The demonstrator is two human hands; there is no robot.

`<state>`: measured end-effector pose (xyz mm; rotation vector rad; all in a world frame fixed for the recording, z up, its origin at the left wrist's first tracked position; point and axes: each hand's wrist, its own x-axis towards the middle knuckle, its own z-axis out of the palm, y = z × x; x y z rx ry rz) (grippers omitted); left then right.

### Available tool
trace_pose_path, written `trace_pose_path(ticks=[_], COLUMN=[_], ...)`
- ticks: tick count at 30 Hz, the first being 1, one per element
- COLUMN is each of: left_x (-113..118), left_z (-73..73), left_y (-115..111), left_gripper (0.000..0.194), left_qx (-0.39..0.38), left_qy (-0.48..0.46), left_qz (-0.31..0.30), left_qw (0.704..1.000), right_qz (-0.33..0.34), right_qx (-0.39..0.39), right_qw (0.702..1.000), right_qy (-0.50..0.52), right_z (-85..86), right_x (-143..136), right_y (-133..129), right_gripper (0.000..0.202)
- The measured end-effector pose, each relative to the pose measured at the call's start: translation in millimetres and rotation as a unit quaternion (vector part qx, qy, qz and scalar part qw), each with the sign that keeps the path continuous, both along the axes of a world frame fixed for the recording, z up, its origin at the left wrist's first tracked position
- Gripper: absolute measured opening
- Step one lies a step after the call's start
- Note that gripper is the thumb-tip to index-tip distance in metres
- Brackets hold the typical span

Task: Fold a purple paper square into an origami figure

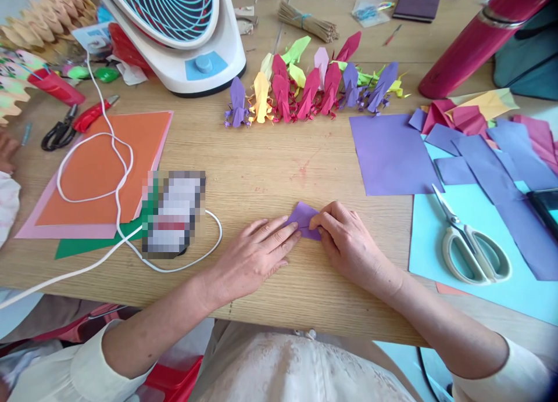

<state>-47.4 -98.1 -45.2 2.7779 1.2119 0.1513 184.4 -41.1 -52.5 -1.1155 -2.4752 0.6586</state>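
Note:
A small folded piece of purple paper (pixel 301 215) lies on the wooden table between my hands. My left hand (pixel 257 248) rests flat, its outstretched fingertips pressing on the paper's left side. On the right side, my right hand (pixel 349 236) pinches the paper's edge between curled fingers and thumb. Beyond them stands a row of folded paper insects in several colours, among them a purple one (pixel 238 100) and a yellow one (pixel 261 97). A larger purple sheet (pixel 386 152) lies to the right of the row.
White-handled scissors (pixel 475 257) lie on light-blue paper (pixel 425 228) at right, near purple strips. A pink flask (pixel 471 47) stands behind. At left are a blurred phone (pixel 174 213), a white cable (pixel 117 198), orange paper (pixel 143 152) and a fan (pixel 204 65). Another person's hand (pixel 6 152) shows far left.

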Motion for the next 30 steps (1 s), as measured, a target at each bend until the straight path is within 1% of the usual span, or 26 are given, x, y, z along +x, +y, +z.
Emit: trace_pose_path(ticks=[2, 5, 6, 8, 10, 12, 14, 16, 20, 26, 30], left_x=[0, -3, -4, -5, -6, -6, -6, -5, -6, -7, -2], left_z=[-0.9, -3.7, -4.7, -6.5, -8.0, -8.9, -9.1, -8.6, -6.8, -5.5, -4.5], left_y=[0, 1, 1, 0, -1, -1, -2, -2, -2, -2, -4], left_gripper=[0.048, 0.05, 0.051, 0.052, 0.052, 0.052, 0.052, 0.053, 0.055, 0.057, 0.056], left_qx=[-0.002, -0.006, -0.007, -0.009, -0.009, -0.008, -0.009, -0.009, -0.014, -0.026, -0.026], left_qy=[-0.006, -0.014, -0.014, -0.014, -0.017, -0.02, -0.021, -0.021, -0.014, -0.006, -0.004], left_qz=[-0.004, -0.019, -0.021, -0.024, -0.021, -0.018, -0.015, -0.015, -0.016, -0.013, 0.005], left_qw=[1.0, 1.0, 1.0, 1.0, 1.0, 1.0, 1.0, 1.0, 1.0, 1.0, 1.0], right_qz=[-0.002, -0.003, -0.004, -0.01, 0.01, 0.056, 0.097, 0.119, 0.125, 0.121, 0.119], right_qx=[-0.003, -0.02, -0.019, 0.01, 0.045, 0.084, 0.125, 0.16, 0.192, 0.204, 0.202], right_qw=[1.0, 0.994, 0.992, 0.991, 0.993, 0.993, 0.987, 0.98, 0.971, 0.97, 0.971], right_qy=[0.026, 0.107, 0.126, 0.133, 0.113, 0.063, 0.015, -0.025, -0.065, -0.058, -0.052], right_z=[0.0, 0.9, 1.7, 3.6, 5.5, 6.2, 5.1, 2.7, -1.6, -1.3, -3.2], right_x=[2, 11, 16, 26, 36, 44, 48, 49, 46, 42, 41], right_y=[1, 2, 2, -1, -6, -12, -17, -19, -17, -14, -16], right_gripper=[0.023, 0.021, 0.021, 0.024, 0.03, 0.035, 0.035, 0.035, 0.034, 0.03, 0.027])
